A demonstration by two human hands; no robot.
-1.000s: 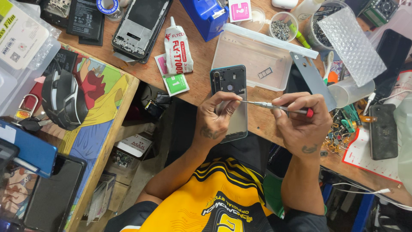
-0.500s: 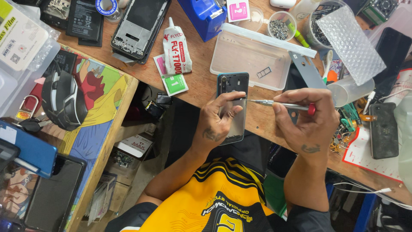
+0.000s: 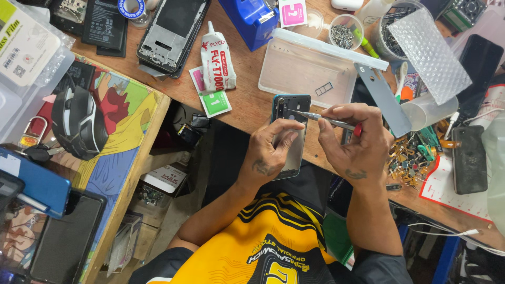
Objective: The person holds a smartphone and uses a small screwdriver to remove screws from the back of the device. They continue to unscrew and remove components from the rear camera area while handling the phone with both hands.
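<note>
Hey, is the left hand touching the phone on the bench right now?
Touching. The head view shows the left hand lying over the phone, fingers pressed on its back.

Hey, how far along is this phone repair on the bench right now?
Done, it seems: the phone lies back-up on the wooden bench, with a stripped phone frame and a glue tube set aside. In hand: the left hand steadies the phone while the right hand works a small screwdriver at its top end. Left: I cannot tell how many screws remain.
</note>
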